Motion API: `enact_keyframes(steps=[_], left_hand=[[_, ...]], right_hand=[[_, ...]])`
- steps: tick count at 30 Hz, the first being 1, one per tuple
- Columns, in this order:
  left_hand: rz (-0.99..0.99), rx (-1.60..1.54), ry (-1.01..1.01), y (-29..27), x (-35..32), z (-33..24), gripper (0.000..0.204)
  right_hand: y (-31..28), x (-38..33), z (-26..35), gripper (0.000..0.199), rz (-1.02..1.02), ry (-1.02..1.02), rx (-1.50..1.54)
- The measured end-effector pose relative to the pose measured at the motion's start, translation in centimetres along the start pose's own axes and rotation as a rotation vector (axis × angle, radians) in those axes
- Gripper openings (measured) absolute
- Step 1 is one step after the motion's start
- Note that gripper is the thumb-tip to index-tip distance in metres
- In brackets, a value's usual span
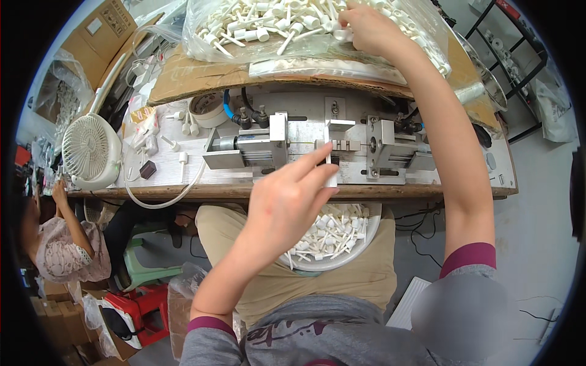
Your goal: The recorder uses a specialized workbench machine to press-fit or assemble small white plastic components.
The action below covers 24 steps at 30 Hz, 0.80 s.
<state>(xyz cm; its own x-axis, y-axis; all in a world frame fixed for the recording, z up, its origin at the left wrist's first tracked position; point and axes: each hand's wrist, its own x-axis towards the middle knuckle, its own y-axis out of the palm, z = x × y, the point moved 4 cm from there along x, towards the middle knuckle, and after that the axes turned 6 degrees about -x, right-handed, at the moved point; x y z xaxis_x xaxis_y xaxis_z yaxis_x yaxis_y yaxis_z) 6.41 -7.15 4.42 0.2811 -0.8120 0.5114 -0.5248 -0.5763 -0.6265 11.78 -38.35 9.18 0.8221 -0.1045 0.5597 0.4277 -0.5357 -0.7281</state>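
Note:
At the middle of a metal clamping fixture (pixel 348 146) on the bench, my left hand (pixel 278 210) has its fingers apart. Its fingertips lie against a pale upright piece (pixel 331 178) of the fixture, and I see nothing held between them. Farther up, my right hand (pixel 375 30) reaches into a heap of white plastic stemmed parts (pixel 262 24) with short cylinder heads. Its fingers are bent together at the heap; what they grip, if anything, is hidden. On my lap sits a bowl (pixel 323 266) filled with the same white parts, below my left hand.
The heap rests in clear plastic on a cardboard sheet (pixel 183 79) above the fixture. To the left are a white fan (pixel 91 149), a tape roll (pixel 209 110), a dark block (pixel 148 169) and loose white parts. Another person (pixel 67 244) sits at far left, near a red stool (pixel 146 308).

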Motion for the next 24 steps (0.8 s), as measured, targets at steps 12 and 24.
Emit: enact_keyframes(steps=[12,24], left_hand=[[0.083,0.283,0.067,3.4,-0.3,2.6,0.025],[0.105,0.213,0.051,3.0,-0.2,2.7,0.031]], right_hand=[[-5.8,-1.3,-0.6,0.027,0.225,0.179,0.499],[-5.5,-3.6,-4.2,0.013,-0.187,0.829,1.589]])
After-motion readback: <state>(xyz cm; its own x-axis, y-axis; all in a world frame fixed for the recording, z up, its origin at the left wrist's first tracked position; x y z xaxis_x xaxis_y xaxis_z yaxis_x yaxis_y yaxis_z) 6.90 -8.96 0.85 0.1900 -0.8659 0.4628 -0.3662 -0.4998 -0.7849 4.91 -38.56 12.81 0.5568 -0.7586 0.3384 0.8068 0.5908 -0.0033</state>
